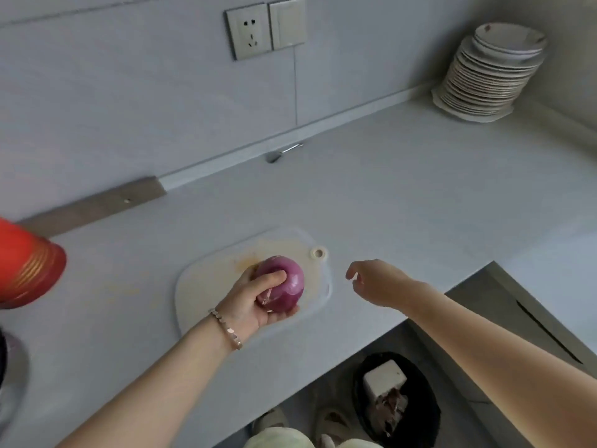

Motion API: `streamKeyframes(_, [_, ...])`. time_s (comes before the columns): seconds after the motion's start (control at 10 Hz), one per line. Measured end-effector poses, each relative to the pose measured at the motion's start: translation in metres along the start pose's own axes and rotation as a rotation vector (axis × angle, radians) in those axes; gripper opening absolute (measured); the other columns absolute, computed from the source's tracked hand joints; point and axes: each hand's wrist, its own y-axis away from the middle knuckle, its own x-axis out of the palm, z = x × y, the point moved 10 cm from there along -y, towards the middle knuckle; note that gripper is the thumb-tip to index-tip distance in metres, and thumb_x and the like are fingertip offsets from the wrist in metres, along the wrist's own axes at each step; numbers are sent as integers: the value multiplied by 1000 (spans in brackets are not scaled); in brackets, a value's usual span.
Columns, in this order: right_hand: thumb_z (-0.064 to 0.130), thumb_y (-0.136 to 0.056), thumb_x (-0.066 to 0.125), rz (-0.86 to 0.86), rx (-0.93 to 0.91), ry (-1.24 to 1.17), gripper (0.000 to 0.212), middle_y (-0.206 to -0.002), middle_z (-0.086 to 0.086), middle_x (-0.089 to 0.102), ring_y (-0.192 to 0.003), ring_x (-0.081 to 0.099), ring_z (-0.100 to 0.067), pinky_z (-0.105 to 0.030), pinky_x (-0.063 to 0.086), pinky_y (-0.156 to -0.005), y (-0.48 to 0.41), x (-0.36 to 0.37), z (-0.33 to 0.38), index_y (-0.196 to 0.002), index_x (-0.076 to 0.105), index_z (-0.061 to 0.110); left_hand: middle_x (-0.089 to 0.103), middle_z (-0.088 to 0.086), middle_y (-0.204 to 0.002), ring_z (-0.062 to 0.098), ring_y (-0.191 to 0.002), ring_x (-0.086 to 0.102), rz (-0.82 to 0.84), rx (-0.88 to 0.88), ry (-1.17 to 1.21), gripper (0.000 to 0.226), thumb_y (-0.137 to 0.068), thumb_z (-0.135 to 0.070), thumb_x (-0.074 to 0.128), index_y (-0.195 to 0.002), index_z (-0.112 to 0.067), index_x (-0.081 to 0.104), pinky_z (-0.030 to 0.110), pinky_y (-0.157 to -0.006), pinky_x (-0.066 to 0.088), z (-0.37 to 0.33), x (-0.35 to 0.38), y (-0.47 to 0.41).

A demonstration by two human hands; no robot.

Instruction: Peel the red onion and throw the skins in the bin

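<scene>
the left hand (pixel 248 302) grips the red onion (pixel 284 284) over the cutting board (pixel 200 286); the right hand (pixel 374 281) hangs beside it, fingers loose, holding nothing. a bin (pixel 426 415) with scraps sits below the counter (pixel 403 189), plates (pixel 491 76) stacked in the far corner

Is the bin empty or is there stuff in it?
Not empty. The black bin holds a white box and purplish-brown scraps.

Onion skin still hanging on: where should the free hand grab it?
Probably pinch the loose flap of skin below the thumb of the left hand, coming from the right, where the right hand hovers open. The flap stands off the smooth onion, offering an edge; the left hand covers the other side.
</scene>
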Motion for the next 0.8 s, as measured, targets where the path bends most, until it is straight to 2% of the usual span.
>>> streamKeyframes(0.1, [19, -90, 41, -40, -69, 5, 28, -120, -2, 57, -106, 55, -22, -29, 43, -86, -18, -5, 60, -113, 57, 24, 52, 7, -100, 29, -90, 58, -241, 100, -102, 44, -72, 1, 73, -103, -18, 49, 45, -61, 59, -34, -64, -3])
streamKeyframes(0.2, [17, -89, 42, -52, -111, 36, 29, -120, -1, 59, -109, 55, -22, -26, 41, -85, -33, 0, 106, -112, 59, 22, 51, 4, -96, 23, -88, 56, -393, 125, -165, 35, -79, -6, 70, -101, -21, 47, 38, -65, 56, -50, -108, -16])
streamKeyframes(0.3, [14, -88, 40, -50, -94, 78, 31, -118, 1, 60, -110, 54, -20, -27, 38, -91, -48, 13, 130, -110, 59, 22, 55, 1, -95, 18, -87, 56, -480, 148, -313, 48, -75, -14, 74, -115, -16, 47, 30, -75, 48, -57, -138, -39])
streamKeyframes(0.4, [14, -86, 40, -53, -59, 66, 31, -113, 0, 63, -105, 57, -21, -27, 39, -87, -62, 26, 137, -106, 61, 25, 60, 8, -108, 21, -92, 58, -442, 142, -464, 55, -71, -19, 79, -118, -15, 49, 29, -78, 47, -54, -144, -64])
streamKeyframes(0.5, [14, -86, 41, -24, -25, 67, 31, -114, -2, 63, -103, 57, -23, -27, 43, -81, -69, 35, 134, -107, 61, 24, 59, 5, -106, 21, -93, 58, -383, 122, -624, 55, -71, -23, 80, -119, -13, 54, 28, -79, 47, -46, -141, -82])
streamKeyframes(0.6, [15, -87, 42, 4, -30, 80, 30, -117, -3, 60, -104, 58, -24, -28, 46, -81, -75, 39, 132, -108, 61, 22, 58, 5, -105, 19, -93, 55, -364, 127, -689, 54, -73, -18, 79, -121, -9, 57, 24, -77, 42, -41, -145, -92])
streamKeyframes(0.7, [15, -89, 40, 39, -41, 136, 30, -117, -2, 61, -105, 56, -23, -26, 37, -77, -82, 41, 131, -110, 60, 21, 57, 8, -120, 20, -104, 55, -317, 68, -758, 64, -75, -16, 76, -133, -7, 48, 24, -84, 42, -38, -147, -96])
streamKeyframes(0.8, [14, -90, 39, 44, -77, 192, 30, -117, -3, 61, -105, 57, -22, -27, 34, -74, -87, 38, 138, -110, 60, 18, 49, 9, -133, 24, -119, 49, -346, 20, -799, 80, -77, -18, 71, -145, -10, 29, 27, -91, 40, -40, -147, -94])
